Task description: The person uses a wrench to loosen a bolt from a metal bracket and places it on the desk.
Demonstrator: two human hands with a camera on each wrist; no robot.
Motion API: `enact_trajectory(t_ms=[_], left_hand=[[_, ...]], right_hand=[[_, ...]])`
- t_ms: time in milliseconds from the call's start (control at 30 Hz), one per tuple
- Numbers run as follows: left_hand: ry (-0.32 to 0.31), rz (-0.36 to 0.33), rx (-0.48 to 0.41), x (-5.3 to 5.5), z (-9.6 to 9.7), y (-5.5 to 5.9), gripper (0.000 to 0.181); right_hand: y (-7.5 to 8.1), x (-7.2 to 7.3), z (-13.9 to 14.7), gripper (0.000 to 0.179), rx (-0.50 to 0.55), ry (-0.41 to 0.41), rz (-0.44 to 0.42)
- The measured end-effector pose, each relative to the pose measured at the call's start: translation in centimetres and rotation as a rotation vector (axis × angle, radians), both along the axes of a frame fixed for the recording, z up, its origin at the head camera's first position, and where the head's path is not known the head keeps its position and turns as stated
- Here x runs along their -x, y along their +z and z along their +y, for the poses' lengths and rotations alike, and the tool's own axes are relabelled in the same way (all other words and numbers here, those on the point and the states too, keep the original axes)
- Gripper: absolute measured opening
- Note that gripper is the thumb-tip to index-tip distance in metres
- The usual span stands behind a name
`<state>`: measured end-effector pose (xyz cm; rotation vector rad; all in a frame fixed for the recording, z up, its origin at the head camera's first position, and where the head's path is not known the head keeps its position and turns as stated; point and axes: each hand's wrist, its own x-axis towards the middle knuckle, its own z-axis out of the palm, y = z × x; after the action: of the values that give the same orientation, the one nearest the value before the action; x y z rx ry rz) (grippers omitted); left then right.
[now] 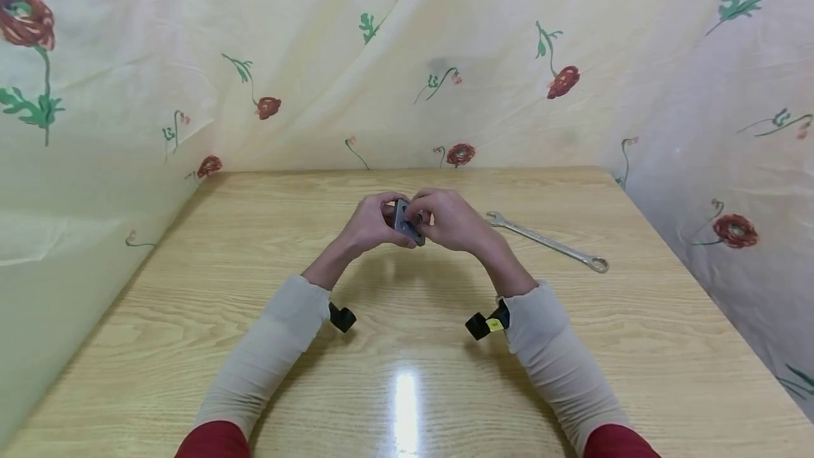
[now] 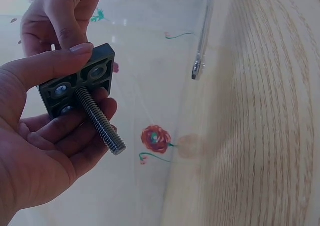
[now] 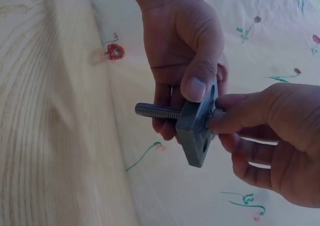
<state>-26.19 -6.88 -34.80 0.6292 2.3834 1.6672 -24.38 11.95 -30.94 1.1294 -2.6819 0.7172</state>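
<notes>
Above the middle of the table, my left hand [image 1: 371, 223] grips a grey square plate [image 3: 191, 136] by its edges, thumb on one side and fingers on the other. The plate has round holes near its corners. A threaded bolt [image 2: 102, 123] runs through its centre, the shank sticking out on the left hand's side. On the opposite face my right hand [image 1: 450, 221] pinches the bolt's head end between thumb and fingers, as the right wrist view shows; the fingertips mostly hide that end. A combination wrench [image 1: 547, 240] lies on the table to the right of the hands.
The wooden table [image 1: 407, 288] meets a flower-patterned cloth [image 1: 331, 55] at the back and sides. Small black wrist cameras hang below the cuffs, one at the left wrist [image 1: 343, 319] and one at the right wrist [image 1: 480, 326].
</notes>
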Motion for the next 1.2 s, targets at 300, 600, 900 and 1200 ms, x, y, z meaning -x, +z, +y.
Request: enact_trajectory(t_ms=[300,600,900,1200], left_hand=[[0.015,-0.022,0.0,-0.24,-0.03,0.14,0.064],[0.018,-0.017,0.004,-0.47,-0.08,0.28,0.062],[0.005,-0.002,0.015,-0.36,-0.08,0.05,0.061],[-0.006,0.003,0.005,-0.33,-0.04,-0.04,0.06]], right_hand=[[0.19,-0.19,0.04,0.024,-0.013,-0.157,-0.057],[0.1,-0.26,-0.25,0.022,-0.066,-0.183,-0.063],[0.23,-0.54,-0.09,0.016,-0.075,-0.108,-0.044],[0.06,-0.63,-0.07,0.017,-0.054,-0.046,0.005]])
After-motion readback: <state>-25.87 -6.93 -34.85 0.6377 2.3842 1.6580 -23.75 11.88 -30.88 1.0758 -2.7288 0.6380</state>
